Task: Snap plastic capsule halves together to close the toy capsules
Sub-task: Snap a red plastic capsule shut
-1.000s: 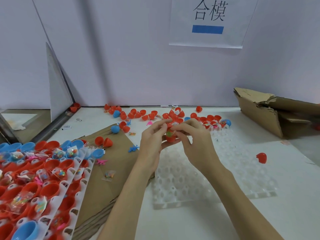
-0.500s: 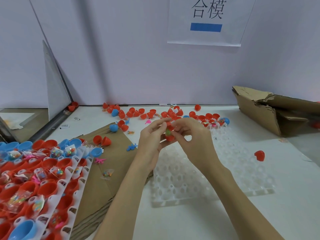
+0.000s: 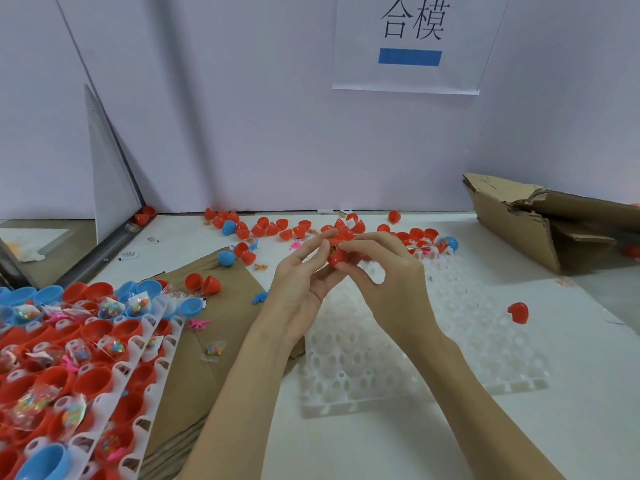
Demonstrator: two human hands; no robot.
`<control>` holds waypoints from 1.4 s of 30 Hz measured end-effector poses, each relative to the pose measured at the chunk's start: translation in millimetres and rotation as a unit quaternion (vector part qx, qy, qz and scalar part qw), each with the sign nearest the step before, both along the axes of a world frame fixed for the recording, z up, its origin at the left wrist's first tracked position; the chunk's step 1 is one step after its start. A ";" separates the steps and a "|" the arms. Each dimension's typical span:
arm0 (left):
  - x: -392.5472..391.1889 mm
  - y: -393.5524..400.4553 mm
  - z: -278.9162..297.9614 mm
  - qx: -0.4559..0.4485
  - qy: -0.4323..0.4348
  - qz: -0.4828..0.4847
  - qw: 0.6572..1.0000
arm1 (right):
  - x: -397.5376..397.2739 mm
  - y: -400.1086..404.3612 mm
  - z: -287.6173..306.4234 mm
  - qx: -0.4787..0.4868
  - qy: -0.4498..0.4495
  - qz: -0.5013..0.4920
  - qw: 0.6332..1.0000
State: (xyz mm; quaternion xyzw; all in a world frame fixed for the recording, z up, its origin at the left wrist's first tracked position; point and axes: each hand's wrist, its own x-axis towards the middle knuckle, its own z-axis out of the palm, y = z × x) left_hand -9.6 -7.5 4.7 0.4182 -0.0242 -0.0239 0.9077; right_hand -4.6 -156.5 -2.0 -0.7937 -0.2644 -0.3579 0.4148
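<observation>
A red toy capsule (image 3: pixel 336 255) is held in mid-air above the white tray (image 3: pixel 398 358), between both hands. My left hand (image 3: pixel 300 284) holds it from the left with thumb and fingertips. My right hand (image 3: pixel 391 271) pinches it from the right, fingers curled over its top. The two red halves sit together; fingers hide most of the seam, and a bit of coloured toy shows at the gap. Loose red and blue capsule halves (image 3: pixel 277 230) lie scattered along the back of the table.
Trays of red and blue halves (image 3: pixel 69 358) filled with bagged toys lie at the left, on brown cardboard (image 3: pixel 194 344). A torn cardboard box (image 3: pixel 540 223) stands at the right. One red capsule (image 3: pixel 518 312) lies alone right of the white tray.
The green toy piece seen between the halves earlier is nearly covered now; the red halves have come closer together. Both hands stay in the same place above the tray.
</observation>
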 end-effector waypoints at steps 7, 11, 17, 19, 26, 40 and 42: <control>-2.4 -1.6 1.4 0.033 -0.011 0.032 0.999 | 1.5 -0.9 0.2 -0.016 -0.017 0.004 1.000; -3.4 -3.3 2.3 0.059 -0.012 0.051 0.997 | 3.0 -2.0 -1.4 -0.059 0.009 0.017 0.998; -4.5 -3.5 2.6 0.052 -0.039 0.017 0.998 | 4.1 -2.0 -0.5 -0.029 0.019 0.012 0.999; -4.3 -2.3 3.7 0.041 -0.041 0.011 0.998 | 3.2 -1.9 1.8 0.000 0.011 0.015 1.000; -3.3 -1.1 4.3 0.031 -0.032 0.034 0.998 | -1.4 -0.4 5.8 0.057 -0.002 0.004 0.998; -2.8 -3.7 2.3 0.065 -0.078 0.075 0.992 | -3.3 1.8 7.2 0.078 0.070 0.070 0.992; -2.9 -4.5 2.8 0.078 -0.086 0.098 0.988 | -4.6 3.7 7.6 0.087 0.074 0.066 0.991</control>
